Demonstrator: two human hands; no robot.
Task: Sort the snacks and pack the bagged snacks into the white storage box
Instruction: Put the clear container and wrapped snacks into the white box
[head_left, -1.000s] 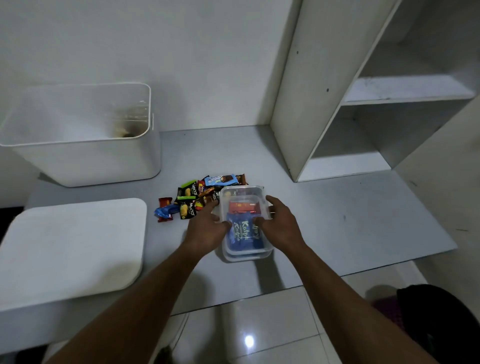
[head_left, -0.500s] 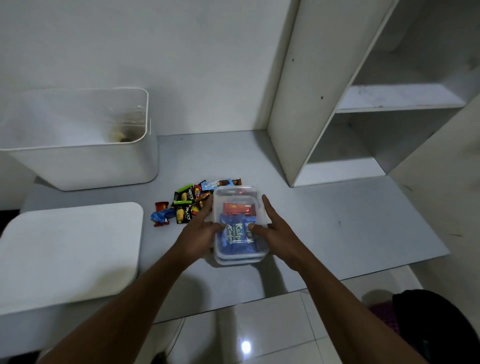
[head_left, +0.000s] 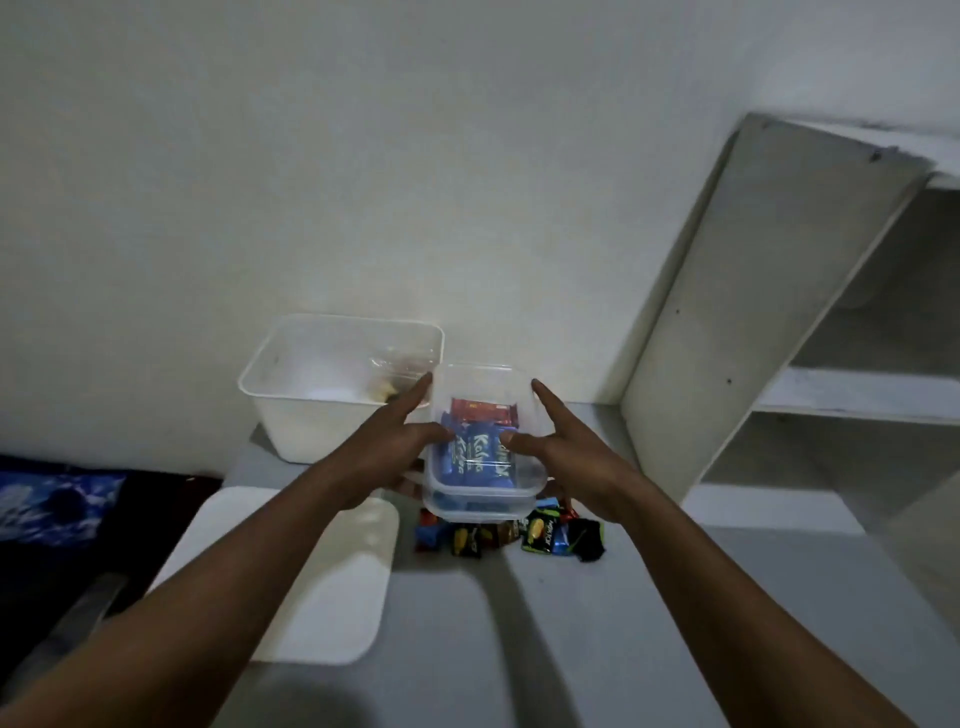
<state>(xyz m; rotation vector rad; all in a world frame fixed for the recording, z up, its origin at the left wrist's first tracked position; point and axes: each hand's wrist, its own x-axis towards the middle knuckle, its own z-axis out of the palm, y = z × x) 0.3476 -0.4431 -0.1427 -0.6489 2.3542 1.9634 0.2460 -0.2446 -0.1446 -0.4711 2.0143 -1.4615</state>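
Left hand (head_left: 382, 460) and right hand (head_left: 569, 460) grip a clear container (head_left: 478, 508) from opposite sides, index fingers stretched along its walls, thumbs over its top edge. It is held above a pile of loose snacks (head_left: 537, 535) on the grey table (head_left: 571, 649) and contains blue packs (head_left: 475, 454) and one red pack (head_left: 483, 411). The white storage box (head_left: 311, 421) stands open against the wall, just behind and left of the container; its white lid (head_left: 332, 587) lies flat on the table near the left forearm, and a white shelf unit (head_left: 753, 312) stands to the right.
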